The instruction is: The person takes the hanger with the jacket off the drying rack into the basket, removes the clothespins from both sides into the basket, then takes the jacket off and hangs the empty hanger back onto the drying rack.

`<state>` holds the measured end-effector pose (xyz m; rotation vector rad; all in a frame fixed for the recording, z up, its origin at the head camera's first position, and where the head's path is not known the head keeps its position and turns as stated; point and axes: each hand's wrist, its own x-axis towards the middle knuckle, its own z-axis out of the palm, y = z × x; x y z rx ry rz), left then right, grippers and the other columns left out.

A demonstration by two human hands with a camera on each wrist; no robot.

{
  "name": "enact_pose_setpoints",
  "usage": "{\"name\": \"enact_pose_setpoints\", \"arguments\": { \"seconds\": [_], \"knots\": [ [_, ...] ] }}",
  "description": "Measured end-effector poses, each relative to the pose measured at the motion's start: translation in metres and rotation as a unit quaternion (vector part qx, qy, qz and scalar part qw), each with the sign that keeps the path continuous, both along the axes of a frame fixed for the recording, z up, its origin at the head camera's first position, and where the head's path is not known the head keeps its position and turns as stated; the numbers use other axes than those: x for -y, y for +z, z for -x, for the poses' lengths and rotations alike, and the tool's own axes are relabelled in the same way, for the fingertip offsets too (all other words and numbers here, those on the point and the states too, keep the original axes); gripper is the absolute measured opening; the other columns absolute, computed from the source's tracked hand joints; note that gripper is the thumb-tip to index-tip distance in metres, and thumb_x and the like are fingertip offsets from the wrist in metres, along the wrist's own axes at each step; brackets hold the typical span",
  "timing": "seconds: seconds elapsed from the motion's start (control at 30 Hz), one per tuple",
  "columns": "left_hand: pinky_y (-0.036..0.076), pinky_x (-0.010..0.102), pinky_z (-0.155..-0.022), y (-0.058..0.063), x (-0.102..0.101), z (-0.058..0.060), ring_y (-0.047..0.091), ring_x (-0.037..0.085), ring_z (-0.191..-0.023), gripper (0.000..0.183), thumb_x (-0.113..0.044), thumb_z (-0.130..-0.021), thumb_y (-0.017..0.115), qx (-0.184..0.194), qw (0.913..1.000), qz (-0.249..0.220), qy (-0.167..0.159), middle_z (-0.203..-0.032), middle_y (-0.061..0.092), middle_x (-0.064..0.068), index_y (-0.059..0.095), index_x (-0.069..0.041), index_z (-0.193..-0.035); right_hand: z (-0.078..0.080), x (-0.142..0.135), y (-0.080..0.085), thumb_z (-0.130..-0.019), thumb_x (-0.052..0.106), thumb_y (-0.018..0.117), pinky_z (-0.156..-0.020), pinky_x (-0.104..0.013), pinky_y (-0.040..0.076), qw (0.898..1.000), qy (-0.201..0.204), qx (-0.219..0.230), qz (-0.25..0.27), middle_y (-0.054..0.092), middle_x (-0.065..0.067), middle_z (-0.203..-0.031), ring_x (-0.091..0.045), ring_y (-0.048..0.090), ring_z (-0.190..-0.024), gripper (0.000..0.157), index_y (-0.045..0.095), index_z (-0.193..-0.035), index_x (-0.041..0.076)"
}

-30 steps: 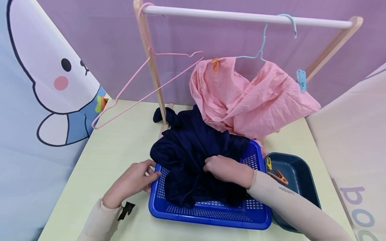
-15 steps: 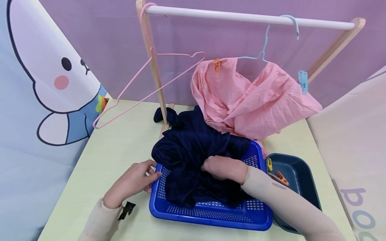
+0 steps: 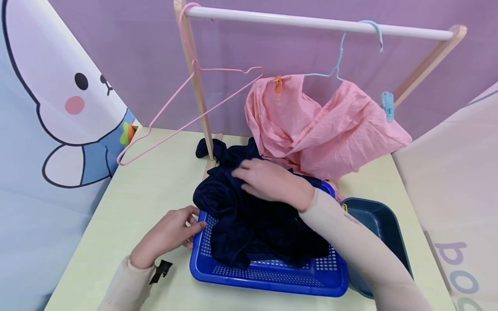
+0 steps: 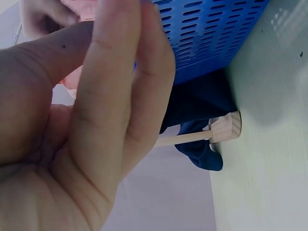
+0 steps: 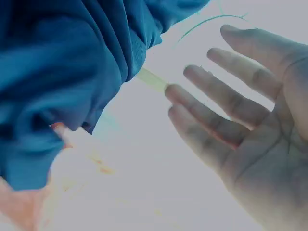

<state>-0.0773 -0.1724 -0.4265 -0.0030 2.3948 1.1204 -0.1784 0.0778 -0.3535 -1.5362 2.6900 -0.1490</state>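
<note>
Left hand (image 3: 171, 231) gripped perforated blue plastic basket (image 3: 264, 288); right hand (image 3: 268, 179), spread, overhung crumpled navy cloth (image 3: 254, 224): seemed limp, best gathered mid-fold.

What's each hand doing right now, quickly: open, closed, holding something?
Left hand: closed, holding the side rim of the blue basket.
Right hand: open and holding nothing, over the navy cloth.
</note>
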Motion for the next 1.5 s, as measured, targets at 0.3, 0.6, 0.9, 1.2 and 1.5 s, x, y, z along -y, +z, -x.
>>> {"name": "enact_pose_setpoints", "arguments": {
  "seconds": [0.3,0.6,0.9,1.2,1.5],
  "knots": [
    [0.053,0.031,-0.048,0.005,0.003,-0.002,0.06,0.015,-0.051,0.035,-0.019,-0.088,0.064,-0.008,0.9999,-0.012,-0.006,-0.082,0.058,0.004,0.053,0.0,-0.114,0.05,0.062,-0.028,-0.086,0.015,0.062,-0.088,-0.031,0.042,0.993,-0.023,0.078,-0.082,0.058,-0.006,-0.111,-0.02,0.052,-0.101,0.046,0.05,-0.13,0.016],
    [0.053,0.03,-0.047,0.005,0.003,-0.002,0.06,0.015,-0.051,0.036,-0.021,-0.088,0.064,-0.006,0.9999,-0.015,-0.005,-0.082,0.058,0.004,0.053,0.0,-0.115,0.055,0.078,-0.045,-0.084,0.0,0.058,-0.076,-0.028,0.048,0.999,-0.009,0.019,-0.032,0.059,-0.005,-0.089,-0.018,0.057,-0.085,0.025,0.069,-0.099,0.016],
    [0.053,0.031,-0.048,0.005,0.003,-0.001,0.06,0.015,-0.051,0.038,-0.021,-0.088,0.063,0.0,0.9999,-0.013,-0.007,-0.081,0.058,0.004,0.051,0.001,-0.116,0.042,0.055,-0.019,-0.087,0.005,0.059,-0.079,-0.026,0.047,0.997,-0.015,0.029,0.064,0.06,-0.001,-0.087,-0.014,0.057,-0.086,0.015,0.07,-0.092,0.013],
    [0.052,0.027,-0.046,0.004,0.002,0.0,0.06,0.015,-0.051,0.026,-0.014,-0.089,0.059,-0.006,0.9996,-0.024,-0.013,-0.078,0.058,0.004,0.054,0.001,-0.109,-0.028,-0.003,0.03,-0.088,0.006,0.059,-0.08,-0.021,0.046,0.986,0.063,-0.011,0.155,0.056,0.0,-0.092,-0.011,0.055,-0.087,0.013,0.066,-0.097,0.011],
    [0.053,0.03,-0.048,0.005,0.0,-0.001,0.06,0.016,-0.051,0.032,-0.019,-0.089,0.063,0.004,0.9998,-0.019,-0.003,-0.077,0.057,0.005,0.054,0.0,-0.112,-0.095,-0.071,0.021,-0.084,-0.002,0.06,-0.07,-0.021,0.048,0.999,0.04,-0.004,0.012,0.049,0.001,-0.092,-0.011,0.047,-0.08,0.044,0.054,-0.126,0.009]
  ]
}}
